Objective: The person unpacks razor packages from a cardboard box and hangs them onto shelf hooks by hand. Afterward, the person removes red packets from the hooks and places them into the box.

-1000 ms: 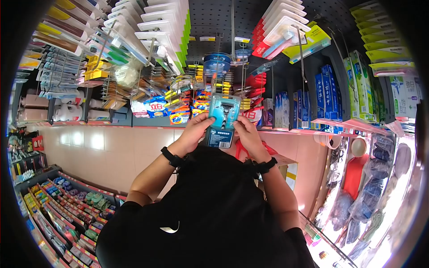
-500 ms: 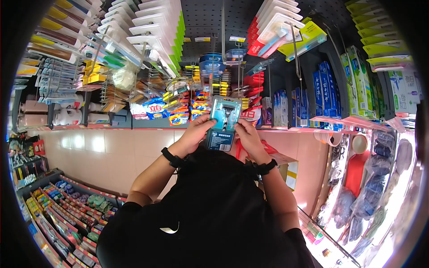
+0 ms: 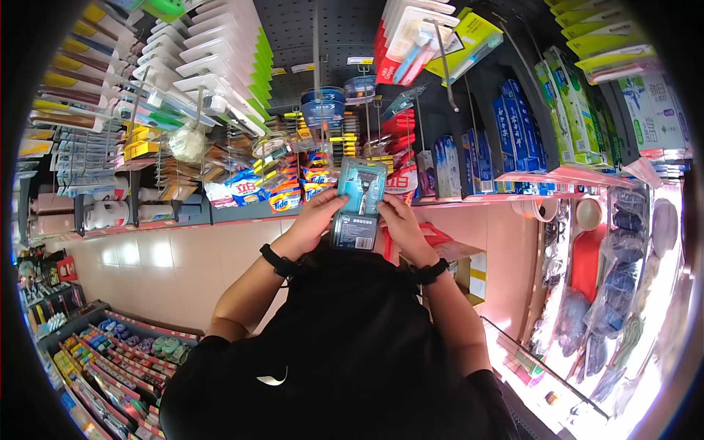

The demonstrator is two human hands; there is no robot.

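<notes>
Held between both hands in front of my chest is a packaged razor [image 3: 361, 205], a teal and dark blister pack with a razor shape under clear plastic and a barcode on its lower part. My left hand [image 3: 315, 220] pinches its left edge, the thumb lying on the front. On the opposite edge, my right hand [image 3: 402, 224] grips with thumb and fingers. The pack tilts slightly, its top leaning to the right. Just behind it are Tide detergent bags [image 3: 284, 195] on the shelf.
Hooks full of packaged toothbrushes [image 3: 235, 62] jut out from the pegboard ahead. Blue toothpaste boxes [image 3: 519, 132] line the shelf at right. A cardboard box [image 3: 469, 275] stands near my right forearm. Low bins of small goods [image 3: 110, 367] lie at lower left, bagged slippers [image 3: 612, 293] at far right.
My view has swung slightly right, so the shelf goods appear further left. The razor pack stays in both hands, tilted a little more, with its top to the right.
</notes>
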